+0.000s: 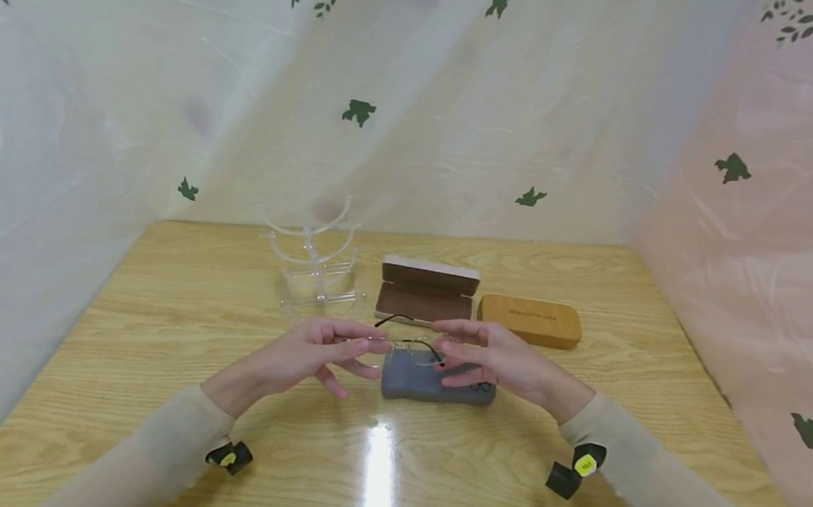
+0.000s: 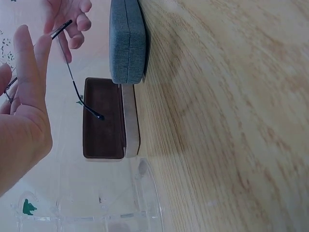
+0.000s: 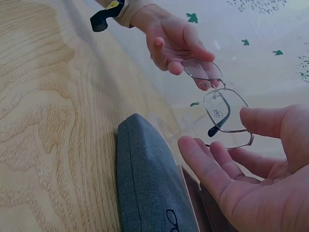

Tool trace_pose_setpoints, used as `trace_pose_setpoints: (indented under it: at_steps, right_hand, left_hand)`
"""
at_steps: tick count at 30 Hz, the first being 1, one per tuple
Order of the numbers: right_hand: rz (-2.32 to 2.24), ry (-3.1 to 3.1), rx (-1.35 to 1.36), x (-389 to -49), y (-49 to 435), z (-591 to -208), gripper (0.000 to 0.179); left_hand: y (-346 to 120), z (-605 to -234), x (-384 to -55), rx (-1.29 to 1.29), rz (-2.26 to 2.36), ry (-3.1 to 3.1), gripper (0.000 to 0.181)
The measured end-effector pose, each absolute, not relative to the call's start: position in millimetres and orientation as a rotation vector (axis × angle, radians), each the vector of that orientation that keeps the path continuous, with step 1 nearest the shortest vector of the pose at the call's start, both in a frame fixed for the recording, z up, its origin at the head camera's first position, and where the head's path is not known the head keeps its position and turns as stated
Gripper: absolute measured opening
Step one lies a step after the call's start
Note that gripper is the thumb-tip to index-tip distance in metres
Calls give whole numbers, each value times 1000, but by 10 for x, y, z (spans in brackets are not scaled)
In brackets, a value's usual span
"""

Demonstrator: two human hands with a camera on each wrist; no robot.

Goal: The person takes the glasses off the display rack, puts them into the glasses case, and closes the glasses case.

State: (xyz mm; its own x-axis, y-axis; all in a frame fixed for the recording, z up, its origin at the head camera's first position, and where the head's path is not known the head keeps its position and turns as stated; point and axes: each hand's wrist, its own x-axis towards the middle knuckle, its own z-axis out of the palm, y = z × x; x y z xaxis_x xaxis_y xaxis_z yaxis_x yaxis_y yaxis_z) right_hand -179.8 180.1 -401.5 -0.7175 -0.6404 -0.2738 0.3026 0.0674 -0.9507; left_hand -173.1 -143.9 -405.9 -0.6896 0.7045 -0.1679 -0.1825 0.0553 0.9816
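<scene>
Both hands hold a pair of thin metal-rimmed eyeglasses (image 3: 218, 113) in the air, temples unfolded with dark tips. At one lens, the left hand (image 1: 324, 349) pinches the rim between thumb and fingers. The right hand (image 1: 507, 361) has its thumb at the other rim and its fingers by the temple on that side. Beneath the glasses lies a closed grey-blue glasses case (image 1: 407, 381) with a small glasses outline printed on it. One dark temple tip (image 2: 91, 110) overlaps the brown inside of a second case in the left wrist view.
Behind the grey-blue case stands an open glasses case (image 1: 425, 304) with brown lining. A closed tan case (image 1: 530, 322) with lettering lies right of it. At the back left is a clear tiered display stand (image 1: 321, 273). Patterned curtains (image 1: 421, 121) border the wooden table (image 1: 165, 326).
</scene>
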Motion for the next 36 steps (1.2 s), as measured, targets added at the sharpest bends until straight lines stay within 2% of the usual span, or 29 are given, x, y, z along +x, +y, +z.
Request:
trace_pose_setpoints:
  at_steps: [24,36]
  right_hand:
    - [-1736,1650,-386,-1795,1842,-4006,60]
    - [-1747,1641,-417,-1801,1842,-3989,53]
  left_hand:
    - [-1407,-4011,-1748,559,1691,1689,46]
    - [-1403,-3960,-1743,528,1702,1691,54]
